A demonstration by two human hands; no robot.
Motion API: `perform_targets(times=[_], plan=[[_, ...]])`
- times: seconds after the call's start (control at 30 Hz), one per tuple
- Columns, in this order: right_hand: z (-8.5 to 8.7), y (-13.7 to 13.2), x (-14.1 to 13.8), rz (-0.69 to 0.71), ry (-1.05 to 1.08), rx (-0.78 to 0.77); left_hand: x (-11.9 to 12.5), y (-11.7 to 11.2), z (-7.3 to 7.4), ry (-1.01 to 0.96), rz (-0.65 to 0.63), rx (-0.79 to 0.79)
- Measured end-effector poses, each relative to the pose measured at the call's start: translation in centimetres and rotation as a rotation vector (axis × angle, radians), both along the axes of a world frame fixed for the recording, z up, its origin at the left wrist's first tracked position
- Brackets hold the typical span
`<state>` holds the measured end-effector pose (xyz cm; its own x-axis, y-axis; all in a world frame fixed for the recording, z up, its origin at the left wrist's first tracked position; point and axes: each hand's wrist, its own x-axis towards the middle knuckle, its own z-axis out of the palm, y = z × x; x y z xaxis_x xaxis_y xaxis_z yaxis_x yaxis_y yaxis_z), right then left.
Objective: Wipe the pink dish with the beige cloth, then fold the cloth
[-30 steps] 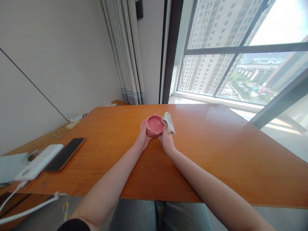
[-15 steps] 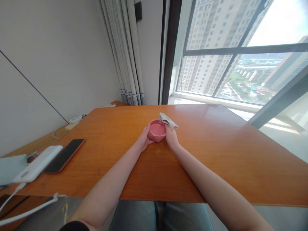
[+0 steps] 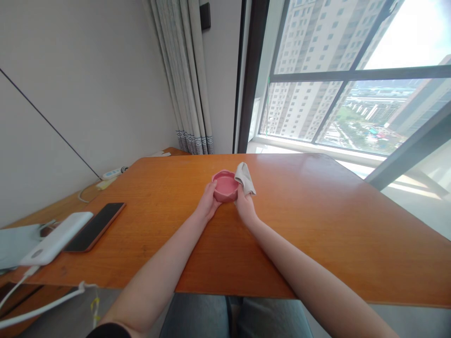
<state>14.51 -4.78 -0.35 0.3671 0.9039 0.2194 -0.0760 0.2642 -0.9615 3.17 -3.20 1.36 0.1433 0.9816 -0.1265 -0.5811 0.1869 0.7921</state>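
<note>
A small pink bowl [image 3: 226, 187] with a wavy, faceted rim is held over the middle of the table, its inside tipped toward me. My left hand [image 3: 208, 203] is closed on its left side, thumb at the rim. A light grey cloth [image 3: 245, 178] drapes over the fingers of my right hand [image 3: 244, 204], which closes on it at the bowl's right side. The cloth touches the bowl's right rim. My right fingertips are hidden beneath the cloth.
The brown wooden table [image 3: 299, 225] spans the view. On its left lie a dark phone [image 3: 96, 227] and a white power bank [image 3: 58, 238] with a white cable [image 3: 42, 307]. A power strip [image 3: 112, 173] sits by the wall. A large window [image 3: 345, 75] stands at the right.
Both hands have shifted slightly left and away from me with the bowl. The cloth now stands more upright and hangs down over the right fingers.
</note>
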Motion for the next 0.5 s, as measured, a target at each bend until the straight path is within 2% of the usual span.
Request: perform_targets(times=[0.2, 0.5], plan=[[-0.6, 0.8, 1.0, -0.011, 0.018, -0.044, 0.4, -0.1, -0.3, 0.008, -0.087, -0.032], [-0.3, 0.7, 0.7, -0.018, -0.008, -0.012, 0.0, 0.0, -0.5, 0.043, -0.056, -0.017]])
